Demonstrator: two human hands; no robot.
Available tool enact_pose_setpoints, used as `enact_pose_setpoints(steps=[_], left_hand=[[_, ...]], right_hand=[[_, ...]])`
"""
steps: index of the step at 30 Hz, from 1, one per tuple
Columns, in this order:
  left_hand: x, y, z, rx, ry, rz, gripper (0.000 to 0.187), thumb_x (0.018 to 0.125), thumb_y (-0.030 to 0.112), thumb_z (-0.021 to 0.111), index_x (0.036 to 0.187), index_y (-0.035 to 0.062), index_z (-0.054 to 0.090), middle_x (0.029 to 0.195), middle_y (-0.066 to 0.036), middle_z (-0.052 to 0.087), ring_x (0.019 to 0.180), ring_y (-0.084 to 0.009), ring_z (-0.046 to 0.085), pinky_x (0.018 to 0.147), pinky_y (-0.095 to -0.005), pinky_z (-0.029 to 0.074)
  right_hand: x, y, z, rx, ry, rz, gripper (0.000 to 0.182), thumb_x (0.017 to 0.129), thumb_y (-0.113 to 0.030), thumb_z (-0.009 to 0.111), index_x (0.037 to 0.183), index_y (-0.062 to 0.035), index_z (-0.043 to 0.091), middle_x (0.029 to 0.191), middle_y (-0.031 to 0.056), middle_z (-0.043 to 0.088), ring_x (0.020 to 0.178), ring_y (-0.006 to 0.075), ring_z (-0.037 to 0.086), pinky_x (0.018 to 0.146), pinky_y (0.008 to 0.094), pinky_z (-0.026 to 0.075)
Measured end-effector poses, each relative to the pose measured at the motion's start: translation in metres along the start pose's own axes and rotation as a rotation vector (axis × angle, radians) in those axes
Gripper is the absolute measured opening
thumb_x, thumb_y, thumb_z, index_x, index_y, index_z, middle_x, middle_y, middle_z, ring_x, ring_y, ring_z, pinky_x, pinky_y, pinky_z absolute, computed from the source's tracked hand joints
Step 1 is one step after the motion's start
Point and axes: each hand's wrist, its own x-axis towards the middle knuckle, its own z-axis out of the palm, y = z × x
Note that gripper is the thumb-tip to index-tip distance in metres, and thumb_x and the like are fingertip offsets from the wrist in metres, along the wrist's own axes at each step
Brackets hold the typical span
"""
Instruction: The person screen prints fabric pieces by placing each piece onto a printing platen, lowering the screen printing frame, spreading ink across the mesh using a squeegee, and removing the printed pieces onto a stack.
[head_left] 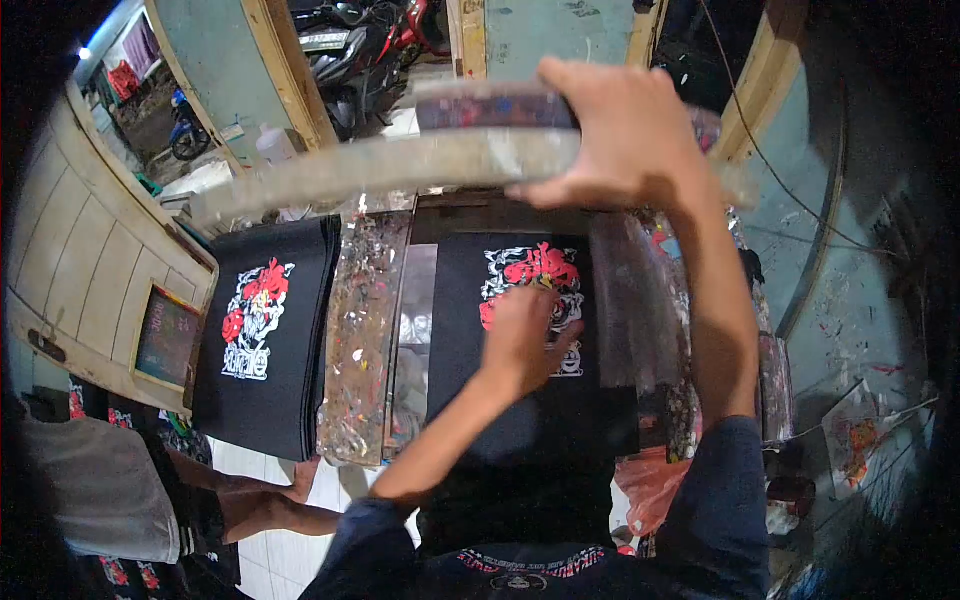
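Shirt (520, 410) under L hand (525, 335), R hand (620, 130) gripping frame (400, 165)

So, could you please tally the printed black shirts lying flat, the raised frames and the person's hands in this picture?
Printed black shirts: 2 (left stack, shirt under left hand)
Raised frames: 1 (frame)
Hands: 2 (left hand, right hand)
Total: 5

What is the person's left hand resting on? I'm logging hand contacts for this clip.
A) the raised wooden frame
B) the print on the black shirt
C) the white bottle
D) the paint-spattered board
B: the left hand lies flat on the red-and-white print of the black shirt, while the right hand holds up the frame.
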Motion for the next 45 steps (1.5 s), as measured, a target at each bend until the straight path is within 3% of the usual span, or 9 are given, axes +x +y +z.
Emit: enact_pose_setpoints(steps=[5, 11, 13, 18, 24, 29, 34, 40, 45], left_hand=[[0.0, 0.011, 0.147, 0.01, 0.123, 0.039, 0.076, 0.1, 0.054, 0.058, 0.144, -0.0069, 0.051, 0.15, -0.037, 0.045, 0.132, -0.0509, 0.049, 0.109, -0.054, 0.043], [0.071, -0.036, 0.084, -0.528, -0.191, 0.227, 0.053, 0.097, 0.047, 0.066, 0.124, 0.001, 0.069, 0.118, -0.027, 0.07, 0.113, -0.044, 0.065, 0.1, -0.0533, 0.049], [0.121, -0.115, 0.081, 0.054, -0.031, 0.213, 0.04, 0.094, 0.039, 0.07, 0.106, 0.0019, 0.075, 0.104, -0.025, 0.074, 0.098, -0.0424, 0.071, 0.089, -0.0532, 0.056], [0.219, -0.289, 0.1, 0.166, -0.491, -0.347, 0.101, 0.086, 0.089, 0.045, 0.121, -0.0015, 0.073, 0.126, -0.027, 0.07, 0.119, -0.0435, 0.066, 0.108, -0.048, 0.049], [0.251, -0.277, 0.062, 0.143, -0.654, -0.235, 0.067, 0.088, 0.059, 0.076, 0.128, 0.0058, 0.073, 0.115, -0.02, 0.076, 0.107, -0.0294, 0.072, 0.098, -0.0401, 0.054], [0.116, -0.178, -0.101, 0.07, -0.022, 0.119, 0.041, 0.098, 0.037, 0.071, 0.112, -0.0017, 0.075, 0.091, -0.025, 0.075, 0.084, -0.0355, 0.072, 0.084, -0.0465, 0.054], [0.017, -0.075, -0.184, 0.115, 0.135, -0.677, 0.041, 0.102, 0.034, 0.068, 0.107, -0.006, 0.072, 0.087, -0.012, 0.077, 0.079, -0.0096, 0.064, 0.074, -0.0348, 0.052], [-0.073, -0.172, -0.139, 0.551, 0.327, -1.025, 0.037, 0.095, 0.033, 0.072, 0.107, -0.0021, 0.074, 0.1, -0.024, 0.074, 0.094, -0.0389, 0.071, 0.089, -0.047, 0.053], [-0.006, -0.2, -0.068, 0.73, 0.394, -0.353, 0.035, 0.083, 0.017, 0.077, 0.116, 0.0064, 0.069, 0.122, -0.016, 0.068, 0.115, -0.0363, 0.063, 0.098, -0.0463, 0.048]], right_hand=[[0.039, 0.031, 0.005, -0.066, 0.099, -0.021, 0.101, 0.055, -0.075, 0.082, 0.127, -0.0053, 0.071, 0.105, 0.0255, 0.074, 0.1, 0.043, 0.072, 0.094, 0.0462, 0.056], [0.078, 0.048, -0.012, 0.058, -0.092, 0.002, 0.095, 0.055, -0.074, 0.081, 0.104, 0.0068, 0.074, 0.103, 0.0306, 0.073, 0.097, 0.0428, 0.072, 0.089, 0.045, 0.056], [0.089, 0.058, -0.008, 0.059, -0.117, 0.017, 0.097, 0.055, -0.075, 0.081, 0.105, 0.0068, 0.074, 0.106, 0.0305, 0.074, 0.099, 0.0418, 0.072, 0.09, 0.0446, 0.056], [0.104, 0.061, -0.014, 0.092, -0.209, 0.066, 0.1, 0.054, -0.077, 0.081, 0.107, 0.0082, 0.074, 0.106, 0.0297, 0.074, 0.097, 0.0405, 0.072, 0.09, 0.0427, 0.056], [0.117, 0.077, -0.009, 0.143, -0.24, 0.092, 0.1, 0.054, -0.078, 0.082, 0.107, 0.007, 0.075, 0.103, 0.0263, 0.075, 0.094, 0.0367, 0.072, 0.088, 0.0394, 0.056], [0.099, 0.108, -0.029, 0.238, -0.237, 0.155, 0.09, 0.06, -0.062, 0.088, 0.117, 0.0059, 0.073, 0.111, 0.0221, 0.075, 0.098, 0.0323, 0.071, 0.09, 0.0383, 0.055], [0.065, 0.326, 0.01, 0.473, -0.409, -0.109, 0.067, 0.078, -0.044, 0.086, 0.126, -0.0004, 0.074, 0.111, 0.0163, 0.077, 0.107, 0.0269, 0.071, 0.101, 0.0359, 0.052], [0.097, 0.334, -0.065, 0.52, -0.522, -0.101, 0.042, 0.085, -0.027, 0.084, 0.115, 0.0035, 0.078, 0.103, 0.0128, 0.076, 0.088, 0.0233, 0.07, 0.086, 0.037, 0.054], [0.08, 0.378, -0.004, 0.228, -0.222, -0.011, 0.078, 0.077, -0.037, 0.089, 0.136, 0.0032, 0.059, 0.124, 0.0164, 0.063, 0.111, 0.0275, 0.06, 0.099, 0.0385, 0.047]])
